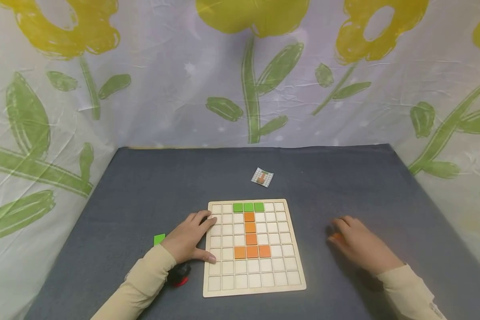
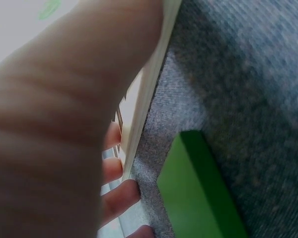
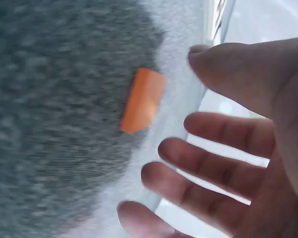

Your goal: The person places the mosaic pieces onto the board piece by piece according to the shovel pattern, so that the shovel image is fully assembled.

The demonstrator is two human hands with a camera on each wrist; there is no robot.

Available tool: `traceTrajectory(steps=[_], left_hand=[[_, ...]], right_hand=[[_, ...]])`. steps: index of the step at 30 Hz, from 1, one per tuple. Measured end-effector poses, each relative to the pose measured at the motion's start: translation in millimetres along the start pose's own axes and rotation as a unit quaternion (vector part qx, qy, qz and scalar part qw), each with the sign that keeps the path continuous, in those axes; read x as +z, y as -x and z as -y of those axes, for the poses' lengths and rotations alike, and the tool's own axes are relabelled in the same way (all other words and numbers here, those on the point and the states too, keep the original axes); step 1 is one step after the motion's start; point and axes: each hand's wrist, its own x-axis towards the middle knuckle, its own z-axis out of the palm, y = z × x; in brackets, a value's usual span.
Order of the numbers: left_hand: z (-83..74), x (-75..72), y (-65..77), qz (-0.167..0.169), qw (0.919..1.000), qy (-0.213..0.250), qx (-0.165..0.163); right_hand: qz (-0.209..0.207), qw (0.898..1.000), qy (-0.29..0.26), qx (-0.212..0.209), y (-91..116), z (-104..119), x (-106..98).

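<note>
A light wooden grid board [image 1: 254, 292] lies on the dark cloth. Three green tiles [image 1: 249, 207] sit side by side in its far row. Below them several orange tiles [image 1: 251, 239] form a column that ends in a short row. My left hand [image 1: 186, 238] rests on the board's left edge, thumb and fingers spread along the rim. Right of the board, my right hand [image 1: 360, 244] is over a loose orange tile [image 3: 145, 101], partly hidden in the head view. In the right wrist view its fingers are spread, apart from that tile.
A loose green tile [image 1: 159, 239] lies beside my left wrist. Near it is a black and red object [image 1: 179, 274], partly covered by the forearm. A small patterned card [image 1: 262, 177] lies beyond the board. A flower-printed curtain [image 1: 164, 89] hangs behind the table.
</note>
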Motion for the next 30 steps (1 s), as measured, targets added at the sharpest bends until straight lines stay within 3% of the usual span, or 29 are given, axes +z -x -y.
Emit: traceTrajectory(steps=[5,11,20,30], left_hand=[[0.4,0.0,0.4,-0.002,1.0,0.0,0.0],[0.4,0.8,0.0,-0.008,1.0,0.0,0.004],[-0.3,-0.3,-0.1,-0.01,0.9999,-0.011,-0.005],[0.4,-0.2,0.7,-0.01,0.9998,-0.012,0.009]], right_hand=[[0.005,0.999,0.009,0.033,5.2,2.8,-1.1],[-0.021,1.0,0.005,0.009,7.8,-0.1,3.4],[0.011,0.999,-0.02,0.044,8.9,-0.7,6.0],[-0.05,0.998,-0.034,-0.021,4.7,2.8,6.1]])
